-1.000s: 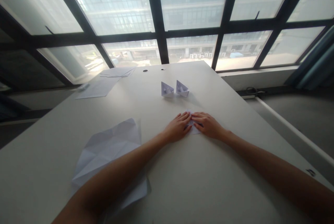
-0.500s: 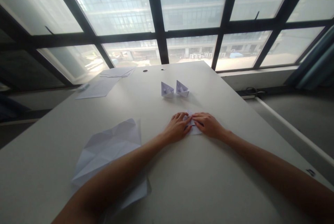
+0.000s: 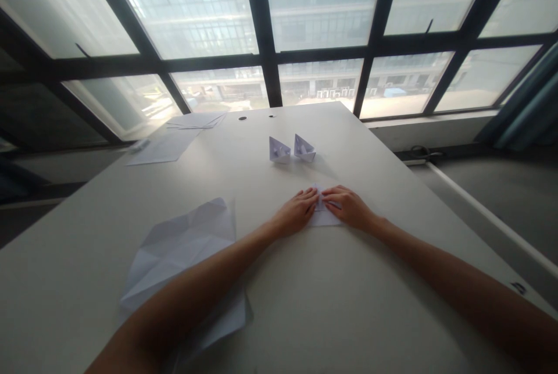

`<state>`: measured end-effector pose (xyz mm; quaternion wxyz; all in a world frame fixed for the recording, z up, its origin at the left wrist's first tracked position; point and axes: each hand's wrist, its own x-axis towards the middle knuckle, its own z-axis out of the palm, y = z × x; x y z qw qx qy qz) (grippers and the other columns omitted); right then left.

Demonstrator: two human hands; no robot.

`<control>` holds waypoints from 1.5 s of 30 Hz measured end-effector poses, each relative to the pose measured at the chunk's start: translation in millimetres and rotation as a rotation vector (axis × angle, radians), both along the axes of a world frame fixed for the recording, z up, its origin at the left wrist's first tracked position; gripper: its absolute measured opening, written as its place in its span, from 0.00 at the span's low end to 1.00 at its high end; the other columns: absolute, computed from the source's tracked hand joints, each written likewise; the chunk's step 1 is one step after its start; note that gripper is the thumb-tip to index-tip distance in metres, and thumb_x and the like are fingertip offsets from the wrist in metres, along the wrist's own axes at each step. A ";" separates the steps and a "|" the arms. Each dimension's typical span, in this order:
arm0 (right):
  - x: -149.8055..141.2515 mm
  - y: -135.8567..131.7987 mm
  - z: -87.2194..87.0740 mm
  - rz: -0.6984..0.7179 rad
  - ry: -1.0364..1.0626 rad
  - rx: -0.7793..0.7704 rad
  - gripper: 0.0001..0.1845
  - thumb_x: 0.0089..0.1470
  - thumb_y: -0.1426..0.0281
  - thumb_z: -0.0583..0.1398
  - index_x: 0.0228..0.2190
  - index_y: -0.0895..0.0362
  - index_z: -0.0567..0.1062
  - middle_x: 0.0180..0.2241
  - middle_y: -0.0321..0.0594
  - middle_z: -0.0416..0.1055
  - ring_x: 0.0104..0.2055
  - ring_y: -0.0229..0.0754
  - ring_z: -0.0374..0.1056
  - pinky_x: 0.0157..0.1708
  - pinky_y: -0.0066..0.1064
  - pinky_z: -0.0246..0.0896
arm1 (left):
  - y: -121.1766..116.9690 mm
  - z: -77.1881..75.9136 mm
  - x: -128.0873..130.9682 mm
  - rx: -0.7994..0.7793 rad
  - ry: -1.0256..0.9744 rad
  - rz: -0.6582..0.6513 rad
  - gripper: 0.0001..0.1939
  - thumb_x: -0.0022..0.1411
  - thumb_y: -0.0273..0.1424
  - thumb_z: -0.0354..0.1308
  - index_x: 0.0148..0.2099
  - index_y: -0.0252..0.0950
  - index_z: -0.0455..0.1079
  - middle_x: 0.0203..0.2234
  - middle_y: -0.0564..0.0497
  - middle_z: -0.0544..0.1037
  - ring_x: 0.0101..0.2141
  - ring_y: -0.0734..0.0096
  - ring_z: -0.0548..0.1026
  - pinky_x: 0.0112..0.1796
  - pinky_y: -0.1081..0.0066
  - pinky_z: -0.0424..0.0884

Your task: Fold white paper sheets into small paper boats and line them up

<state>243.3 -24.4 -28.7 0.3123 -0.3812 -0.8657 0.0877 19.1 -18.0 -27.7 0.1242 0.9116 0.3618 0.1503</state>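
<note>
A small folded piece of white paper [image 3: 325, 219] lies flat on the table, partly hidden beneath both hands. My left hand [image 3: 298, 211] rests on its left side, fingers stretched out and lying flat. From the other side my right hand [image 3: 351, 209] touches it, fingers extended and thumb near the middle. The paper's lower strip shows below the hands. Just beyond stand two folded paper boats, a left boat [image 3: 279, 152] and a right boat [image 3: 304, 149], side by side.
A large creased white sheet [image 3: 183, 249] lies on the left, partly under my left forearm. Several flat sheets [image 3: 161, 147] are at the table's far left. The white table [image 3: 349, 298] reaches toward the windows [image 3: 322, 2]. A white pipe [image 3: 488, 214] runs along the floor at right.
My hands have shifted slightly on the folded paper, and more of its lower strip shows. My left fingers bent a little, then flattened again. The boats and sheets have stayed put.
</note>
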 end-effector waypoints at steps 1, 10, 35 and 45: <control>0.4 0.4 -0.4 0.003 0.004 -0.001 0.12 0.59 0.72 0.60 0.42 0.54 0.82 0.46 0.46 0.78 0.49 0.50 0.72 0.53 0.45 0.67 | 1.2 -0.7 0.3 -0.007 -0.020 0.012 0.24 0.73 0.31 0.40 0.67 0.39 0.60 0.66 0.47 0.60 0.67 0.69 0.56 0.65 0.59 0.53; 0.2 1.0 -1.4 0.002 0.000 0.004 0.11 0.59 0.70 0.61 0.42 0.53 0.81 0.46 0.45 0.78 0.50 0.49 0.71 0.54 0.44 0.66 | 5.3 -3.8 -0.5 0.025 -0.067 -0.006 0.21 0.72 0.32 0.45 0.64 0.40 0.66 0.64 0.49 0.65 0.66 0.68 0.59 0.65 0.63 0.53; -0.3 -1.3 -0.2 0.000 -0.044 0.054 0.09 0.60 0.71 0.61 0.39 0.53 0.82 0.42 0.45 0.76 0.48 0.48 0.68 0.51 0.40 0.64 | 7.5 -5.9 -1.5 0.044 -0.062 -0.025 0.20 0.72 0.31 0.47 0.63 0.42 0.65 0.64 0.49 0.66 0.65 0.64 0.61 0.65 0.58 0.55; -1.6 -9.4 9.8 0.070 -0.192 -0.007 0.12 0.62 0.72 0.58 0.38 0.51 0.81 0.39 0.40 0.72 0.37 0.39 0.69 0.40 0.29 0.61 | 8.1 -7.5 -1.1 0.046 -0.041 -0.021 0.18 0.72 0.33 0.47 0.60 0.44 0.67 0.63 0.50 0.67 0.65 0.66 0.60 0.65 0.58 0.54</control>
